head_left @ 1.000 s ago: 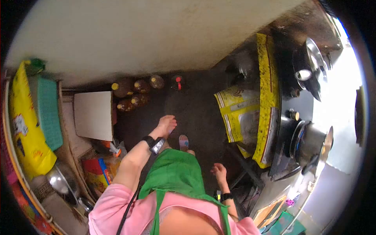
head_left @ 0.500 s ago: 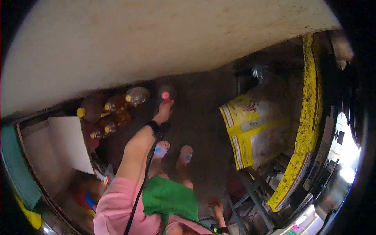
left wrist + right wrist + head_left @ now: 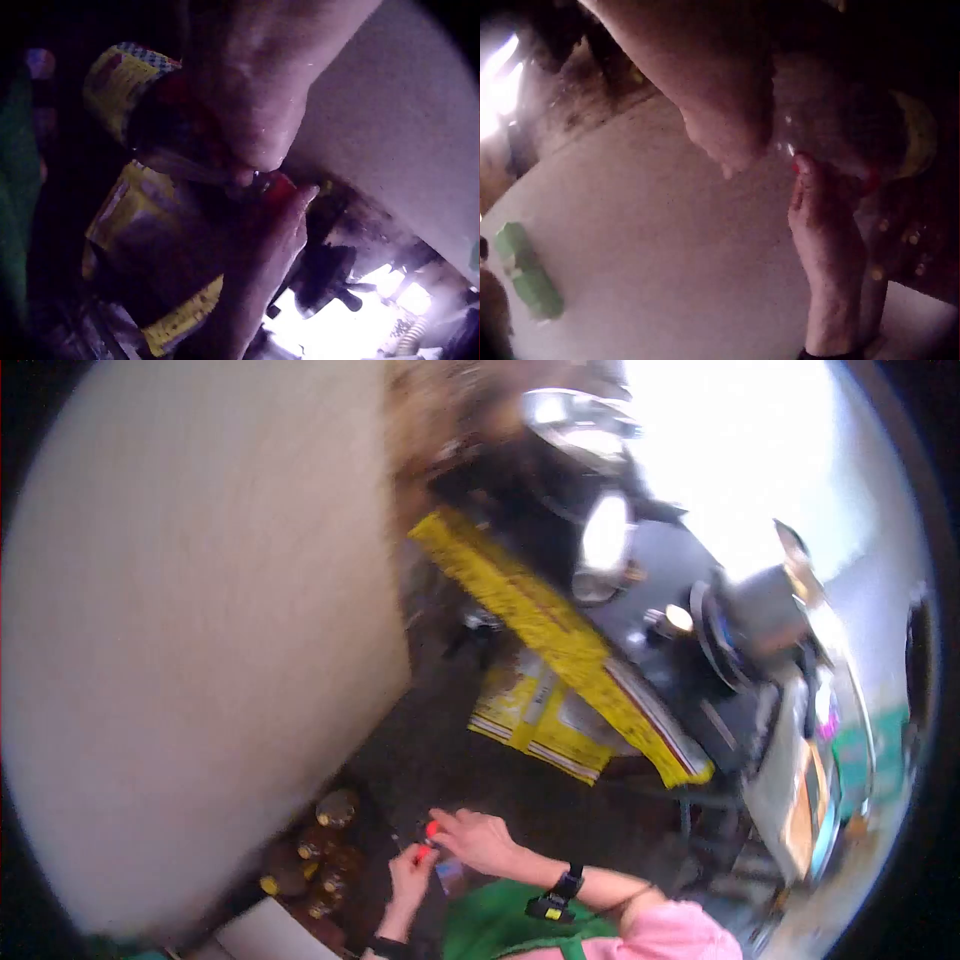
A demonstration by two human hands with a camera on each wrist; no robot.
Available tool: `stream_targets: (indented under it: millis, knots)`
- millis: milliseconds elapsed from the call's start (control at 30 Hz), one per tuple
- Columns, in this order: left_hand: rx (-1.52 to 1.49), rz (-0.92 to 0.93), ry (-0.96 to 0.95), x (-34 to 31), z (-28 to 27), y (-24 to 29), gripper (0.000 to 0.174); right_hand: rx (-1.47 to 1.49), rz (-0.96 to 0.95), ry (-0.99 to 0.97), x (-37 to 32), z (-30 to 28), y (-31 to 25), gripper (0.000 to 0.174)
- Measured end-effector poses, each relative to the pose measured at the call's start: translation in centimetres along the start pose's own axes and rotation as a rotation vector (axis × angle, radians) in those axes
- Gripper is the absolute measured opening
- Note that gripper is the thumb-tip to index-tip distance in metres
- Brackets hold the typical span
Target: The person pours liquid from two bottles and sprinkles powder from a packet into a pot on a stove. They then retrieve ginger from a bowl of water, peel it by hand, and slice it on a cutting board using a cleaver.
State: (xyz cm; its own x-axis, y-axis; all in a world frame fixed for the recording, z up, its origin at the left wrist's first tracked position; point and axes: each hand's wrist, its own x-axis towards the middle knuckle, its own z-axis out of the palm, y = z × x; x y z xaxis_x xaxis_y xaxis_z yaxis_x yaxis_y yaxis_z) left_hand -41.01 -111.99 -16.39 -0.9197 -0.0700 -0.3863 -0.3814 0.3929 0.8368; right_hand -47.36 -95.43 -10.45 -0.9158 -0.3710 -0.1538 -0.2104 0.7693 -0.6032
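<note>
A large clear bottle [image 3: 124,90] with a yellow label and red fittings is between my two hands, low over the dark floor. My left hand [image 3: 407,880] grips it by its red handle [image 3: 424,852] near the neck. At the bottle's top my right hand [image 3: 478,842] holds the red cap [image 3: 279,189] with its fingers. In the right wrist view the bottle lies tilted, its label off to the right and mostly in shadow; the cap is largely covered by the right fingers.
Several amber bottles [image 3: 335,810] with yellow caps stand by the pale wall [image 3: 200,610], near a white board [image 3: 275,930]. Ahead, a yellow patterned strip [image 3: 560,640] edges a dark stove counter bearing a pot [image 3: 765,610]. Yellow packaging [image 3: 540,715] hangs below it.
My left hand reached down to the red-topped bottle by the wall and took hold of it. The view has turned right, and my right hand has come across to the bottle's cap.
</note>
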Motion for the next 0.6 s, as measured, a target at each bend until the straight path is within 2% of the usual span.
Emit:
stream_targets:
  millis: [33, 67, 100, 167, 200, 233, 300, 367, 400, 433, 467, 533, 567, 600]
  knots:
    - [-0.040, 0.001, -0.011, -1.6, -0.6, 3.2, 0.021, -0.039, -0.068, 0.000, -0.6, -1.4, -1.4, 0.043]
    - [-0.082, 0.023, -0.030, -3.1, -1.0, 5.7, 0.021, -0.104, -0.129, 0.086, -1.5, -3.4, -2.8, 0.044]
    - [-0.125, 0.035, -0.045, -4.8, -1.4, 8.1, 0.021, -0.170, -0.131, 0.060, -2.4, -6.2, -4.0, 0.040]
    - [-0.050, 0.069, -0.136, -7.6, -2.2, 13.0, 0.022, -0.191, -0.186, 0.145, -4.5, -10.0, -5.3, 0.043]
    - [-0.164, 0.090, -0.163, -8.5, -2.1, 14.7, 0.022, -0.241, -0.196, 0.221, -5.8, -12.1, -6.3, 0.048]
    - [-0.074, 0.108, -0.192, -8.9, -2.0, 16.1, 0.023, -0.243, -0.244, 0.306, -7.0, -14.3, -6.4, 0.043]
    - [-0.126, 0.139, -0.348, -9.5, -2.8, 18.0, 0.023, -0.244, -0.322, 0.447, -9.1, -17.7, -7.2, 0.038]
    - [-0.198, 0.087, -0.522, -11.0, -4.1, 25.6, 0.022, -0.235, -0.474, 0.520, -11.0, -21.7, -7.4, 0.037]
    - [-0.158, 0.123, -0.601, -10.7, -4.2, 27.2, 0.021, -0.235, -0.543, 0.587, -11.7, -23.3, -7.4, 0.036]
    - [-0.114, 0.151, -0.681, -10.3, -4.5, 28.7, 0.021, -0.267, -0.578, 0.506, -12.5, -24.9, -6.9, 0.025]
    - [-0.101, 0.167, -0.712, -10.0, -4.5, 30.3, 0.021, -0.291, -0.598, 0.518, -13.1, -26.6, -7.1, 0.021]
    - [-0.110, 0.192, -0.798, -9.1, -4.5, 33.7, 0.021, -0.302, -0.591, 0.484, -14.5, -30.7, -7.6, 0.033]
    - [-0.095, 0.197, -0.793, -8.6, -3.8, 34.7, 0.018, -0.291, -0.563, 0.430, -15.2, -32.4, -7.3, 0.042]
    - [-0.123, 0.166, -0.796, -8.5, -3.3, 36.4, 0.017, -0.243, -0.591, 0.424, -15.7, -33.8, -7.0, 0.044]
